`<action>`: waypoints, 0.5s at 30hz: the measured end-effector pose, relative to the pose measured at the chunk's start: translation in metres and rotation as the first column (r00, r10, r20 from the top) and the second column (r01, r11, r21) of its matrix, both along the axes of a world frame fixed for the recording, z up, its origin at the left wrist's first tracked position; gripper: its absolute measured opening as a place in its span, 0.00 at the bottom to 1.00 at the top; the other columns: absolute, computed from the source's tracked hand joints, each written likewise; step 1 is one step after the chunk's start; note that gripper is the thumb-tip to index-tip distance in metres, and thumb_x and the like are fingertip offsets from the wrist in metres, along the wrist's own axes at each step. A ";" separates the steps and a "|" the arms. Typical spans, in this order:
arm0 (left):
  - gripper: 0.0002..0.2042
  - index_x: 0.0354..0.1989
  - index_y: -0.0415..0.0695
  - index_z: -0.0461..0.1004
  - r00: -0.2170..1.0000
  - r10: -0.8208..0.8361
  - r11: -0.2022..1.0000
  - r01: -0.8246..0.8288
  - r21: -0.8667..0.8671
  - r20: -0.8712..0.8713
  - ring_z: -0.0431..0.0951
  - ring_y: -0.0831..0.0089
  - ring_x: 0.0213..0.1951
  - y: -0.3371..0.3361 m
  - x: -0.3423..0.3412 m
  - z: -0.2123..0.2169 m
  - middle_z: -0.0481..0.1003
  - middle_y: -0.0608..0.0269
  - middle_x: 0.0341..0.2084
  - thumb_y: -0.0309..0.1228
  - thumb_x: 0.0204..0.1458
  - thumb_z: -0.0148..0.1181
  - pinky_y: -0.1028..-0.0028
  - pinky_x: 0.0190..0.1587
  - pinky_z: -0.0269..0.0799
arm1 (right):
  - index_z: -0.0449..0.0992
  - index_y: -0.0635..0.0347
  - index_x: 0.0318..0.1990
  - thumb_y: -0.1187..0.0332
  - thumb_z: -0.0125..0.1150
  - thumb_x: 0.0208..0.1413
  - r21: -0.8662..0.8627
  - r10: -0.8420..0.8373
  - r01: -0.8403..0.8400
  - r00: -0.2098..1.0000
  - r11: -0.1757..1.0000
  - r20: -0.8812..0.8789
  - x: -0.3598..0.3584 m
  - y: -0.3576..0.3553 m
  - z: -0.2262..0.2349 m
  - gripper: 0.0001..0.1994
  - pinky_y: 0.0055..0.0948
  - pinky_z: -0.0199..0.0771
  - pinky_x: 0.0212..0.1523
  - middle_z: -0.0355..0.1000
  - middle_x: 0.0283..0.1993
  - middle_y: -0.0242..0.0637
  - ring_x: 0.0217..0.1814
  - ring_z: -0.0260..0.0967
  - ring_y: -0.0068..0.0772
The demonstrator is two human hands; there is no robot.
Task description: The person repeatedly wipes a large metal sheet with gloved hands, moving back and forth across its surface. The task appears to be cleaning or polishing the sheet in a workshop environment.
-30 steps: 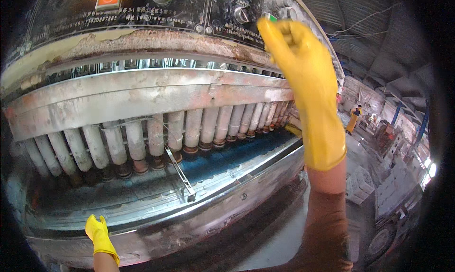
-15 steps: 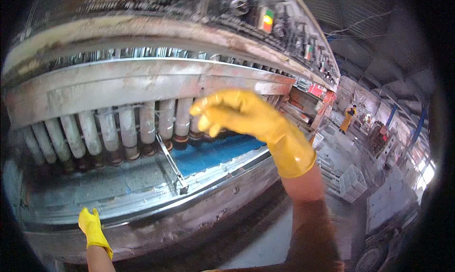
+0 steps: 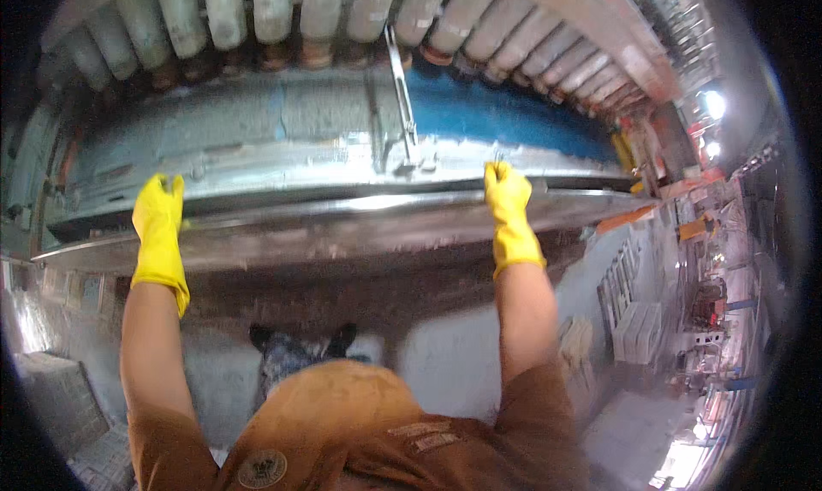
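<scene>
Yellow rubber gloves cover both of my hands. My left hand (image 3: pixel 158 213) is at the left part of the machine's front metal edge (image 3: pixel 377 202), its fingers curled in. My right hand (image 3: pixel 511 202) is at the same edge farther right, with its fingers bent into a closed grip. Whatever the fingers hold, if anything, is hidden. Beyond the hands lies a wet, pale grey flat surface (image 3: pixel 231 119), and a blue belt (image 3: pixel 514 114) shows to its right. Between them a thin metal bar (image 3: pixel 400 89) with a slot points toward me.
A row of grey cylindrical heads (image 3: pixel 274 11) hangs over the bed. White crates (image 3: pixel 636 330) stand on the floor at right. An orange piece (image 3: pixel 625 219) sits by the machine's right end. Grey stacked blocks (image 3: pixel 64 392) are at lower left.
My right hand has come down from in front of the cylindrical heads to the front edge. The view has tilted down, and my left hand remains near the edge with its fingers curled.
</scene>
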State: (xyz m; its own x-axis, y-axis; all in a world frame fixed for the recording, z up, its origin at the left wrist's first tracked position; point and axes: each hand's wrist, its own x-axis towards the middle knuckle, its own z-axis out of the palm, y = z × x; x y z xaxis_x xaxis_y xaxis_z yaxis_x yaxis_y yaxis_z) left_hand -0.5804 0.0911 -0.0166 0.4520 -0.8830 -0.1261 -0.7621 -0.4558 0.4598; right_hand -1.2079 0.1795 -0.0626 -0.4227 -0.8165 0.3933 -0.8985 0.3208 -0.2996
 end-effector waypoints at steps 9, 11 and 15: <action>0.28 0.58 0.44 0.79 0.954 -0.151 0.983 0.173 -0.066 0.258 0.80 0.54 0.57 -0.010 0.024 -0.032 0.82 0.54 0.54 0.55 0.62 0.59 0.60 0.58 0.74 | 0.88 0.47 0.44 0.52 0.61 0.60 0.096 -0.040 0.045 0.998 0.994 -0.058 0.001 -0.001 0.026 0.15 0.46 0.77 0.53 0.83 0.44 0.47 0.50 0.80 0.51; 0.27 0.58 0.45 0.79 0.975 -0.128 0.988 0.141 -0.058 0.184 0.81 0.56 0.57 -0.006 0.011 -0.016 0.82 0.54 0.54 0.55 0.62 0.60 0.62 0.58 0.74 | 0.87 0.48 0.46 0.50 0.61 0.60 0.089 0.042 -0.030 0.988 0.996 -0.145 -0.009 -0.006 0.024 0.17 0.46 0.76 0.56 0.83 0.47 0.48 0.54 0.79 0.51; 0.27 0.58 0.43 0.79 0.977 -0.127 0.987 0.141 -0.074 0.169 0.81 0.57 0.57 -0.013 0.029 -0.034 0.82 0.54 0.55 0.54 0.62 0.60 0.64 0.59 0.74 | 0.82 0.49 0.58 0.45 0.62 0.60 0.396 -0.116 0.144 0.989 0.907 -0.095 0.006 -0.014 0.047 0.25 0.43 0.73 0.63 0.81 0.55 0.47 0.61 0.77 0.49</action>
